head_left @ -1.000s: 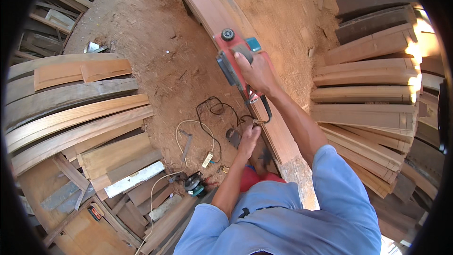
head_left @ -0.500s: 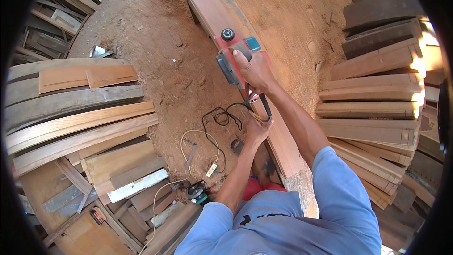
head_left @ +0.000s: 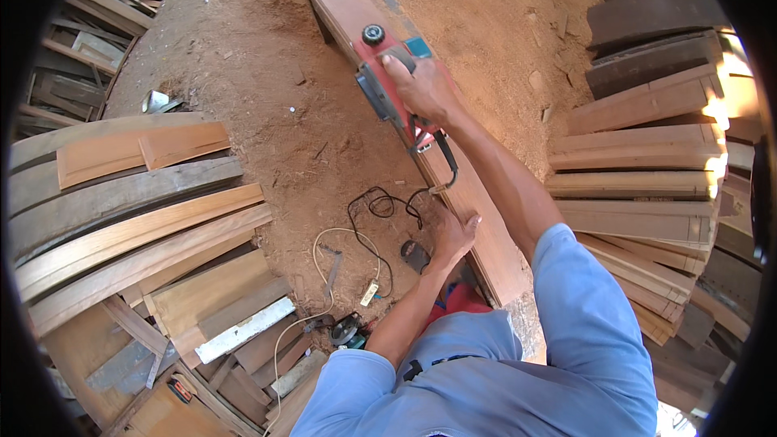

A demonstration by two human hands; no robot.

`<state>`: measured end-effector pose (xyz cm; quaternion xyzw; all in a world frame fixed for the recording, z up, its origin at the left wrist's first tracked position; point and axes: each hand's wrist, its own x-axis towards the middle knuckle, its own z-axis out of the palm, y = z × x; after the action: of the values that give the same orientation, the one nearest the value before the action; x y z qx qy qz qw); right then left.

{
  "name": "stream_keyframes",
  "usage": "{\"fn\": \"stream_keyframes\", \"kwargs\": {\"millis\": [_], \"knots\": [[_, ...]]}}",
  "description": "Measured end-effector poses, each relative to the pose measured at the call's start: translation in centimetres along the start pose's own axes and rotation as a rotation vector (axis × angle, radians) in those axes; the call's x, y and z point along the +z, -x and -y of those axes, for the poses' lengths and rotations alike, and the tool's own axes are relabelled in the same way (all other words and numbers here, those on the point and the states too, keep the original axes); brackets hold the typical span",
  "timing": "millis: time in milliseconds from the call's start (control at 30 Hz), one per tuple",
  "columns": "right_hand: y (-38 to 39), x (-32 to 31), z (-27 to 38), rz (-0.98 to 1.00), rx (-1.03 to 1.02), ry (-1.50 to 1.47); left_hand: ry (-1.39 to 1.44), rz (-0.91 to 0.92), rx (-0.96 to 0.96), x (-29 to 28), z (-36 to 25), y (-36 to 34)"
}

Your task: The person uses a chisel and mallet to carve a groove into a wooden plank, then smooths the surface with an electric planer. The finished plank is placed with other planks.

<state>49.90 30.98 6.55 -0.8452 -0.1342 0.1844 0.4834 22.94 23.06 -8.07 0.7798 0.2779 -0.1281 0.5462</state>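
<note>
A red electric planer (head_left: 387, 79) with a black front knob and a teal part on its right side rests on a long reddish-brown board (head_left: 486, 239). My right hand (head_left: 425, 89) is closed round the planer's rear handle, thumb on top. Nearer to me, my left hand (head_left: 455, 236) lies at the board's left edge with its thumb apart over the wood; some of its fingers are hidden. From the planer's back a black power cord (head_left: 451, 163) loops down in front of that hand and off to the left.
Wooden planks (head_left: 137, 218) are stacked at left, more boards (head_left: 635, 186) at right. On the sawdust-strewn ground lie a pale extension cord (head_left: 316, 255), its white socket strip (head_left: 369, 292), and a dark green power tool (head_left: 348, 332).
My left hand has let go of the black cord and opened beside the board's edge. The planer and my right hand sit slightly farther up and left in view, which has also shifted.
</note>
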Motion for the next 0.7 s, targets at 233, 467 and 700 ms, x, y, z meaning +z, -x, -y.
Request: {"fn": "stream_keyframes", "kwargs": {"millis": [233,467,700], "knots": [[-3.5,0.8,0.4,-0.061,0.014,0.016,0.022,0.139,-0.174,-1.8,-3.0,0.2],[-6.1,0.8,3.0,0.01,0.04,0.006,0.035,0.147,-0.15,-1.7,-2.6,0.1],[-10.6,2.1,2.4,-0.067,-0.038,0.06,0.045,0.191,-0.169,-2.2,-2.9,0.1]]}}
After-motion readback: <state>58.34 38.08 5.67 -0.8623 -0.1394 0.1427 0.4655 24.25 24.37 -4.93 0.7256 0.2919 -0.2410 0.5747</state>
